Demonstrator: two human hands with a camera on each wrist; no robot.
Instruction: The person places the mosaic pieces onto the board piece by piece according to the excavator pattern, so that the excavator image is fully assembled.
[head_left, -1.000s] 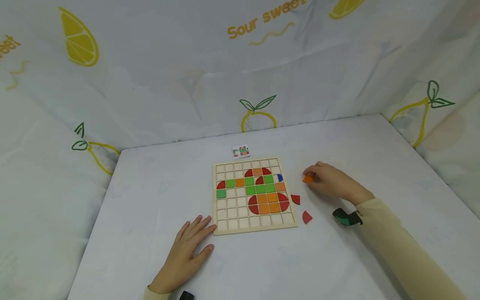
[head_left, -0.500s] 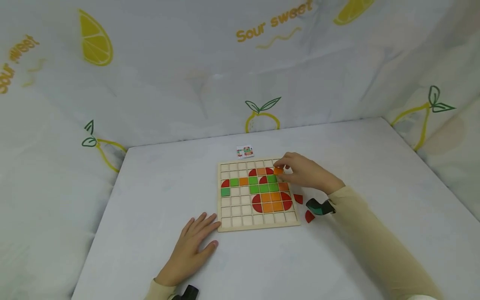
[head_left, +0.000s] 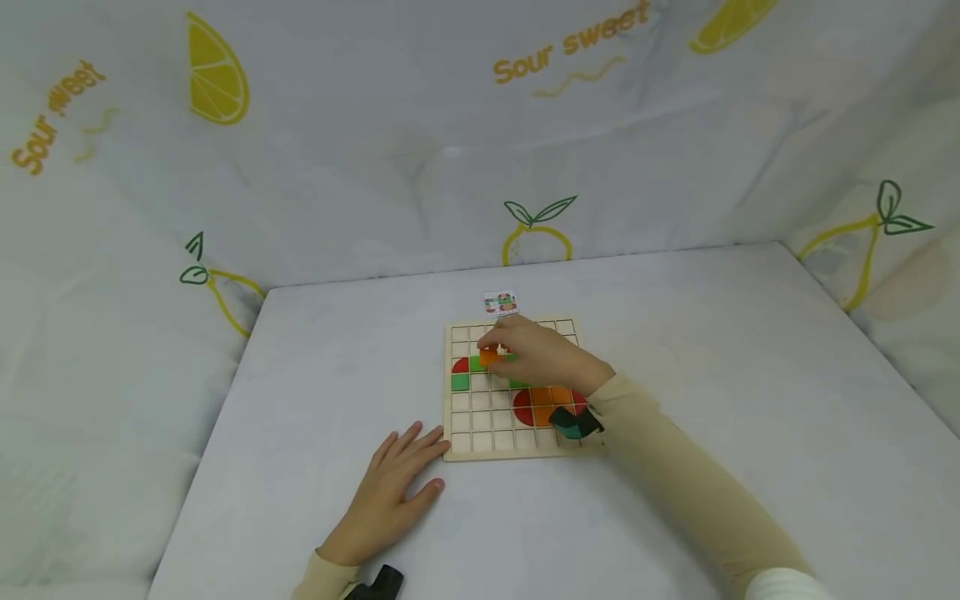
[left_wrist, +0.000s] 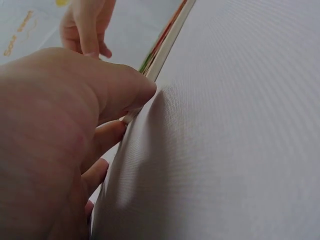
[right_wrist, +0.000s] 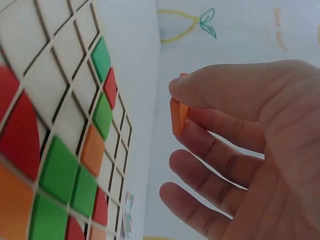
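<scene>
My right hand (head_left: 546, 353) pinches an orange tile (head_left: 488, 357) above the wooden grid board (head_left: 471, 444). In the right wrist view, thumb and index finger hold that orange tile (right_wrist: 179, 117) clear of the board, its other fingers loosely bent. On the board lie green, red and orange pieces, among them a green square (right_wrist: 100, 58) and a red quarter-round (head_left: 461, 365). My left hand (head_left: 382, 500) rests on the table with fingers spread, fingertips at the board's front left corner. The right hand and forearm hide part of the pattern.
A small printed card (head_left: 501, 303) lies just behind the board. The white table (head_left: 337, 358) meets a lemon-printed cloth (head_left: 420, 150) at its back edge. A dark band (head_left: 576, 422) sits on the right wrist.
My right hand has carried the orange tile leftward from the table right of the board to over the board's left half. The left hand stays by the corner. The head view has shifted slightly.
</scene>
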